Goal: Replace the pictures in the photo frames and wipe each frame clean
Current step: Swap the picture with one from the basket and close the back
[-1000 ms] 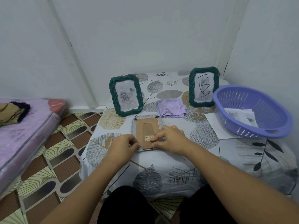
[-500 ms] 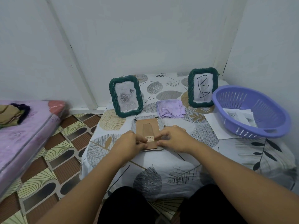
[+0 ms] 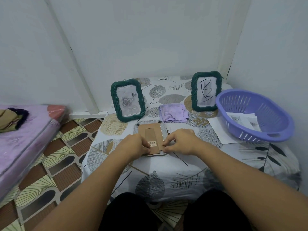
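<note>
A photo frame lying face down w/ its brown cardboard back (image 3: 150, 136) up sits at the near middle of the small table w/ a leaf-print cloth (image 3: 166, 172). The left hand (image 3: 133, 145) has its fingers curled, pinching the back's near left edge by the barcode sticker (image 3: 152, 143). The right hand (image 3: 179, 141) has its fingers bent, tips pinching at the near right edge.

Behind it stand 2 dark green rope-edged frames: one w/ a grey rose pic (image 3: 127, 100) on the left, one w/ a scribbled letter (image 3: 206, 91) on the right. A folded light purple cloth (image 3: 173, 112) lies between them. A purple plastic basket (image 3: 253, 114) w/ paper pics (image 3: 241, 120) inside sits at the right, on a white sheet (image 3: 218, 129).
</note>
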`<control>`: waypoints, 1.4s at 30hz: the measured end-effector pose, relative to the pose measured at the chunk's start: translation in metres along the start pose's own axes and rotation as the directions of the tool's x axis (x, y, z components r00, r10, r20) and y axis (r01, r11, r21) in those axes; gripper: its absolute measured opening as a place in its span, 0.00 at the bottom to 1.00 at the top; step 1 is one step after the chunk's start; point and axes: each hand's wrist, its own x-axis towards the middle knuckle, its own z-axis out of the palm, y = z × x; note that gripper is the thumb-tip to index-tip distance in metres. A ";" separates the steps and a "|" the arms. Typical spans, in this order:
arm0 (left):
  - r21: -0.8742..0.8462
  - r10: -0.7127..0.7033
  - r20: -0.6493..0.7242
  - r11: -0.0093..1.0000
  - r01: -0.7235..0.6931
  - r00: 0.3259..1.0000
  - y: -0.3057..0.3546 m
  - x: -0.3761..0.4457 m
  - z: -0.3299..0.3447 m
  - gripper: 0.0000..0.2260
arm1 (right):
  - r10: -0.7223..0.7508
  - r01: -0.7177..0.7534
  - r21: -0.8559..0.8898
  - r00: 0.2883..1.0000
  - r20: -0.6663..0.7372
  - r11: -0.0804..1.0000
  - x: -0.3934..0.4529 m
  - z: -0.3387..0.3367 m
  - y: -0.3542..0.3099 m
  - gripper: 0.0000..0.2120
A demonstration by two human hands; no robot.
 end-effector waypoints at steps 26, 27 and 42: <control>-0.035 -0.009 -0.005 0.999 0.009 1.000 -0.003 0.000 0.001 0.11 | 0.216 -0.224 0.356 0.974 0.063 0.907 0.004 0.010 -0.007 0.09; -0.037 -0.009 -0.004 0.999 0.009 1.000 -0.003 0.000 0.001 0.10 | 0.216 -0.224 0.350 0.974 0.063 0.909 0.004 0.009 -0.007 0.08; -0.006 -0.041 -0.241 0.999 0.040 0.970 0.001 0.043 -0.014 0.13 | 0.149 -0.147 0.035 0.988 -0.046 0.988 0.072 -0.002 -0.010 0.20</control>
